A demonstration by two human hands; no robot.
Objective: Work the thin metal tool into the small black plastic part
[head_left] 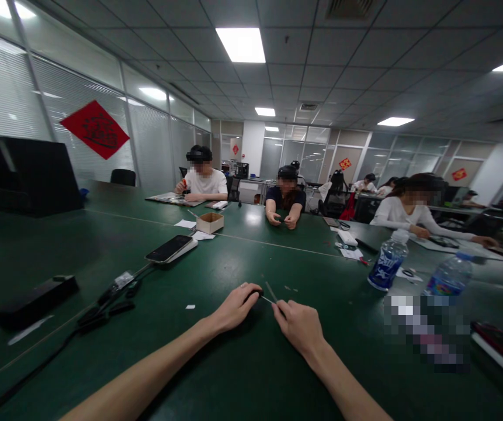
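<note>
Currently curled closed, the left hand (236, 306) grips a dark object (257, 292); the right hand (300, 325) pinches a thin strip (271, 290).

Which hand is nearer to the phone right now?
Left: the left hand is below and to the right of the phone in the picture; the right hand is farther right.

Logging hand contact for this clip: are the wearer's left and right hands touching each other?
Apart: the head view shows green tabletop in the gap between the left hand and the right hand.
</note>
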